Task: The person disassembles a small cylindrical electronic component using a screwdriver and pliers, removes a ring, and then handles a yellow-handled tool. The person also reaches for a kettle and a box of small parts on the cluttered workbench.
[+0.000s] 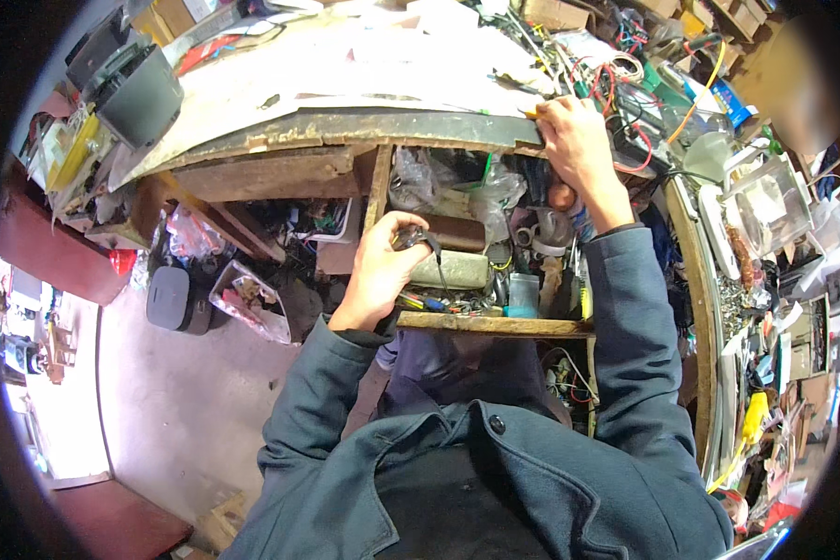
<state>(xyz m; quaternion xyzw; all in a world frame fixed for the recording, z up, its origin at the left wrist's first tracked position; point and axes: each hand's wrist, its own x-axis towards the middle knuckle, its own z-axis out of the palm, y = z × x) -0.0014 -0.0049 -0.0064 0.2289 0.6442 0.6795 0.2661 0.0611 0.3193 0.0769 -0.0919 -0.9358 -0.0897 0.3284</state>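
Note:
My left hand [383,271] is over the left side of an open wooden drawer [495,324], its fingers closed round a small dark object [409,237]. A thin black strap or cord [439,261] hangs from that object; its kind is not clear. My right hand [574,149] is at the worktable's front edge [420,129], fingers curled. A small yellow tip [532,114] shows at its fingertips; the rest is hidden. In the drawer, beside my left hand, lie a brown block-like piece [457,233] and a pale greenish bar [457,271]. A teal-grey container [524,295] stands near the drawer's front.
The white tabletop [364,65] stretches beyond the drawer. Tools and tangled wires [616,75] crowd its right end. A dark grey bin [140,98] stands at the far left. On the floor are a dark box [170,299] and an open carton [252,301].

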